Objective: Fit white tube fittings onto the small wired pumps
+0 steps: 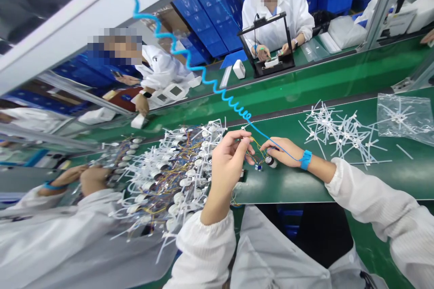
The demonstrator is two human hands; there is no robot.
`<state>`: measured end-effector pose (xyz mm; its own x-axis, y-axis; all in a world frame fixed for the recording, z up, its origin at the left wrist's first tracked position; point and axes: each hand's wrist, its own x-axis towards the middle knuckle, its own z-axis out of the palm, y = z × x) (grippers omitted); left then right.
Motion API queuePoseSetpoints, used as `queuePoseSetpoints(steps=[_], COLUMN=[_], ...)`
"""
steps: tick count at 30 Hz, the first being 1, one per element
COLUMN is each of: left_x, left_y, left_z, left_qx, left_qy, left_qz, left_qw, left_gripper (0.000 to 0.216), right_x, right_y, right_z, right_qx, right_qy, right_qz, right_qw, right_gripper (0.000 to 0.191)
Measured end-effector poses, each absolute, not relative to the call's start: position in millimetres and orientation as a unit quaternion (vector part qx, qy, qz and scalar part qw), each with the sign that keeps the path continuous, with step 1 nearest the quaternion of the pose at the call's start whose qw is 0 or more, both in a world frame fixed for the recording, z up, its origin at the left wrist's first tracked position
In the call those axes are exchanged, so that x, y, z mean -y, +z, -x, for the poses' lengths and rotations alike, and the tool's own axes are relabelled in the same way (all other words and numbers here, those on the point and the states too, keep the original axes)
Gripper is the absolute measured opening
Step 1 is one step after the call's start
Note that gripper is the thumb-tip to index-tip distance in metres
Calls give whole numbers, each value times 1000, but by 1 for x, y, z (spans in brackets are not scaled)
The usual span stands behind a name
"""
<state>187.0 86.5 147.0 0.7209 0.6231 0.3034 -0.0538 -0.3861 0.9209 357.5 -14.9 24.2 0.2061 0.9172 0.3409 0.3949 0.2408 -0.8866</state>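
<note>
My left hand (229, 157) is closed in a pinch, its thumb and fingertips on thin yellow wires (257, 145). Facing it, my right hand (284, 151) has its fingers curled over the other side of the same wires; its fingertips are partly hidden. Just below the right fingers is a small round black-and-silver part (271, 161), which looks like a motor. A small blue-and-white connector (258, 167) lies beside it over the green bench (291, 185). A blue wrist strap (305, 160) with a cord is on my right wrist.
Left of my hands lies a large heap of wired round parts with white ties (176, 171). White cable ties (342, 131) are piled at right, near a clear plastic bag (405, 119). A coiled blue cord (206, 76) hangs across the view. Co-workers sit at left and opposite.
</note>
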Motion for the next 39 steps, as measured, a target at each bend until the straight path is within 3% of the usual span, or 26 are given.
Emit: queuePoseSetpoints(steps=[9,13,21,27,39], left_x=[-90,-92,-96,-93,-101], left_y=[146,144,143,138,133], left_z=[-188,-189,-196,-203,-212], left_qx=[-208,-217,-227,-206,-213], left_qy=[343,348,355,344,355], left_qz=[-753,-747,-738,-750,-743], left_qw=[521,522,527,526,526], left_gripper=[21,23,27,26,24], right_x=[9,9,13,19,21], right_y=[5,6,16,26,24], right_z=[-358,-355,-344,-339,-335], right_qx=[544,541,515,506,507], right_qy=[280,245,170,140,93], right_qz=[558,568,575,588,581], right_qw=[561,570,612,616,629], right_gripper=[50,40,39,4,9])
